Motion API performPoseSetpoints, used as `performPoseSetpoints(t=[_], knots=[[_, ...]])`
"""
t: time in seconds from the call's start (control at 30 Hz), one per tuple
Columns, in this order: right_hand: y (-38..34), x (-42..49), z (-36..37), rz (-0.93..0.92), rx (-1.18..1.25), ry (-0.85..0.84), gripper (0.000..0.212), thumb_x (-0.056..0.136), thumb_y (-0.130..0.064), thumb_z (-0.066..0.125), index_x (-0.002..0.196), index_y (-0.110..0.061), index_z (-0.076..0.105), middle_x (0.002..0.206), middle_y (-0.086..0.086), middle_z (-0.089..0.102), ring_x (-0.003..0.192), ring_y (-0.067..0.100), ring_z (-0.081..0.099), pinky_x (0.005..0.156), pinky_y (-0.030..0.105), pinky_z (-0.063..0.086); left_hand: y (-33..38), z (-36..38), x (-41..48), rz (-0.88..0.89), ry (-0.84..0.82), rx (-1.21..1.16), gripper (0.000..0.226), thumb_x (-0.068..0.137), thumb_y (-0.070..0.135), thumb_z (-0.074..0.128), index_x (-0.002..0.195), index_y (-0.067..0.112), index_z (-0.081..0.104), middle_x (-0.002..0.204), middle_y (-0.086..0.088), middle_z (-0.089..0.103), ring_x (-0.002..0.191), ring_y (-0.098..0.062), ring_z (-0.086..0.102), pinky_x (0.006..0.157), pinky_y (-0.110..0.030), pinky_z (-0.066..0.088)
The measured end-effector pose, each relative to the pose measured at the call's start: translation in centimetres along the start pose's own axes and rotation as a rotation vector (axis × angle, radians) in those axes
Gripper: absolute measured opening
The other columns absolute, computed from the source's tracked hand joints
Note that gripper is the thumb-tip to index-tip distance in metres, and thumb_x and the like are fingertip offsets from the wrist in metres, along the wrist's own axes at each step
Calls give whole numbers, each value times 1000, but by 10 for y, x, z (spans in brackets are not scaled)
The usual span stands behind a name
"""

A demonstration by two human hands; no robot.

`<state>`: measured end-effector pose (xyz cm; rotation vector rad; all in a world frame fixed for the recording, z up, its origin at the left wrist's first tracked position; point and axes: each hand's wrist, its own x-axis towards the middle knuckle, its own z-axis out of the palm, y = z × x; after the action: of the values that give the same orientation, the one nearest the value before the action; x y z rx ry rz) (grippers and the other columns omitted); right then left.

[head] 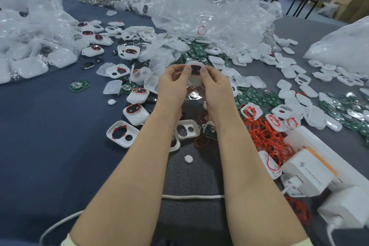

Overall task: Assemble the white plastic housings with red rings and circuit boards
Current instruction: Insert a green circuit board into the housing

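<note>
Head view. You hold one white housing (193,82) raised above the middle of the desk (50,126), between both hands, with its open face turned towards you. The shell is smooth, glossy plastic with rounded corners. A dark oval insert edged by a thin red ring sits in its upper part.

Your left hand (172,81) grips the housing's left edge, with the fingers (187,69) curled and the thumb tip pressed at the rim of the insert. Your right hand (214,84) mirrors this on the right edge, thumb on the rim and the other fingers wrapped behind. Both sets of fingers are clamped on the housing. Both forearms are bare and reach forward almost parallel, the wrists close together.

The desk surface is a dark blue matte cloth, and a grey textured pad (191,175) lies under your forearms. Loose red rings (265,136), thin and rubbery, are heaped right of your right wrist. Green circuit boards (253,98) with shiny metal contacts lie scattered beyond them. An open housing shell (122,134) with a red ring in its oval cut-out lies left of your left forearm. Crumpled clear plastic bags (215,12) stand behind the parts. A white charger block (307,168) sits at the lower right, and a white cable (191,197) crosses the pad.
</note>
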<state>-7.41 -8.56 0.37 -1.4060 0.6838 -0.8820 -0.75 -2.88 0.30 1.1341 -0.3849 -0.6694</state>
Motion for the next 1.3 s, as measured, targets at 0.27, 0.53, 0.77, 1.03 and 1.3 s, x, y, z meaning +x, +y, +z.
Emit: performPoseSetpoints(t=[0.27, 0.53, 0.77, 1.03, 1.3], knots=[[1, -2, 5, 96, 277, 14, 21, 99, -12, 49, 85, -14, 65, 76, -1, 67, 70, 10, 62, 64, 21, 52, 2, -1, 1, -72, -17, -116, 11, 97, 13, 54, 105, 4, 56, 91, -9, 62, 76, -17, 60, 68, -26, 52], [0, -1, 6, 113, 222, -25, 15, 99, -16, 51, 94, -14, 65, 86, 2, 67, 79, 12, 63, 72, 25, 54, 5, 0, 0, -92, 2, -217, 4, 96, 9, 56, 92, 9, 56, 97, -12, 62, 83, -20, 62, 68, -24, 55], [1, 0, 3, 62, 124, -6, 21, 100, -14, 49, 93, -16, 68, 90, 5, 67, 85, 18, 62, 84, 37, 53, 2, 3, -3, 73, 48, 151, 8, 95, 16, 59, 102, 12, 59, 100, -7, 64, 102, -27, 63, 96, -42, 52], [0, -1, 5, 78, 86, 5, 22, 100, -18, 48, 91, -21, 68, 93, 4, 65, 87, 18, 60, 76, 31, 53, -1, 3, -1, 191, 94, 351, 9, 97, 18, 56, 105, 13, 56, 108, -8, 62, 101, -22, 59, 93, -35, 49], [3, 0, 5, 94, 95, 0, 25, 99, -15, 49, 86, -22, 69, 89, 4, 66, 86, 20, 60, 75, 32, 52, 0, 1, -1, 195, 91, 382, 9, 97, 18, 56, 105, 14, 56, 101, -2, 60, 93, -14, 55, 84, -26, 47]])
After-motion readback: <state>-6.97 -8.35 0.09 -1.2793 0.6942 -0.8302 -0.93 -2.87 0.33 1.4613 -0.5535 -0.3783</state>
